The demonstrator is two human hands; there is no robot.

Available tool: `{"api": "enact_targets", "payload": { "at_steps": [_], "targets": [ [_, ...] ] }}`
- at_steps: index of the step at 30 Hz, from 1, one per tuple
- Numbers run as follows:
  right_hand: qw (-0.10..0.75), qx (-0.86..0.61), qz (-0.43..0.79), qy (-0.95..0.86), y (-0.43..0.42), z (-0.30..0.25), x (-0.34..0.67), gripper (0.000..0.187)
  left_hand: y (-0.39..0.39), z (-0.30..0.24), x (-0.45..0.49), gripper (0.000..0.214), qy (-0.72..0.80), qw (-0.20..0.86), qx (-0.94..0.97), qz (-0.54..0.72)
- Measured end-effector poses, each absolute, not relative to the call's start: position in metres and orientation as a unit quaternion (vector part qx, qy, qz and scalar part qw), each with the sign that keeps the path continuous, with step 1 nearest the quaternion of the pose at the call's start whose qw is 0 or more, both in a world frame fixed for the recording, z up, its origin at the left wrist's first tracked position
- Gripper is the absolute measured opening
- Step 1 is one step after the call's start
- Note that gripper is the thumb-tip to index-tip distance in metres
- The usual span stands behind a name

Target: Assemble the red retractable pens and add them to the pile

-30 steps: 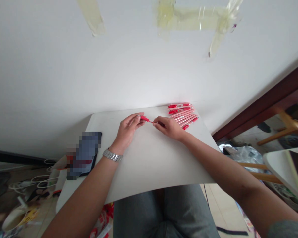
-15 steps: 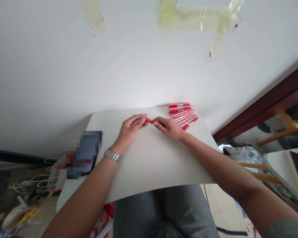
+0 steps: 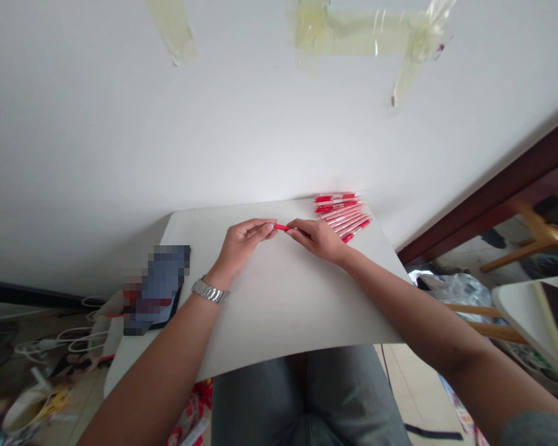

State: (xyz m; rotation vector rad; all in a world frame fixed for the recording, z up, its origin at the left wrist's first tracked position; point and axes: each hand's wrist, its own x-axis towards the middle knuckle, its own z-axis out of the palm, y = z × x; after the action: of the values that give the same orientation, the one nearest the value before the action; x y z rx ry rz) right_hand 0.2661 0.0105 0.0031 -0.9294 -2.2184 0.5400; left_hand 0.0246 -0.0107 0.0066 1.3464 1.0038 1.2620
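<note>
Red pen (image 3: pixel 282 227) between left hand (image 3: pixel 240 243) and right hand (image 3: pixel 318 238).

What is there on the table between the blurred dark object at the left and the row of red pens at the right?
In the head view, both hands: left hand and right hand, holding one red pen between them above the white table.

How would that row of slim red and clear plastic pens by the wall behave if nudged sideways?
The row of slim red and clear plastic pens looks round-barrelled, so they would probably roll on the smooth white table. They seem light and stiff. Lying side by side, one would likely push its neighbours.
</note>
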Motion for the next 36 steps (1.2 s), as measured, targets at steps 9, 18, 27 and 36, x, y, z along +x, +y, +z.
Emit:
{"api": "enact_targets", "payload": {
  "at_steps": [9, 18, 27, 36],
  "targets": [
    [0.346, -0.362, 0.147, -0.853, 0.0099, 0.0011, 0.2647, 0.035, -0.0105, 0.0063, 0.0238, 0.048, 0.424, 0.490, 0.556, 0.521],
    [0.325, -0.380, 0.135, -0.855, 0.0094, 0.0009, 0.2653, 0.025, -0.0112, 0.0078, 0.0289, 0.043, 0.438, 0.464, 0.568, 0.519],
    [0.328, -0.377, 0.148, -0.854, 0.0058, 0.0065, 0.2628, 0.035, -0.0126, 0.0130, 0.0283, 0.046, 0.460, 0.413, 0.608, 0.498],
    [0.309, -0.378, 0.126, -0.864, 0.0096, 0.0047, 0.2652, 0.030, -0.0136, 0.0147, 0.0290, 0.047, 0.472, 0.398, 0.616, 0.488]
  ]
}}
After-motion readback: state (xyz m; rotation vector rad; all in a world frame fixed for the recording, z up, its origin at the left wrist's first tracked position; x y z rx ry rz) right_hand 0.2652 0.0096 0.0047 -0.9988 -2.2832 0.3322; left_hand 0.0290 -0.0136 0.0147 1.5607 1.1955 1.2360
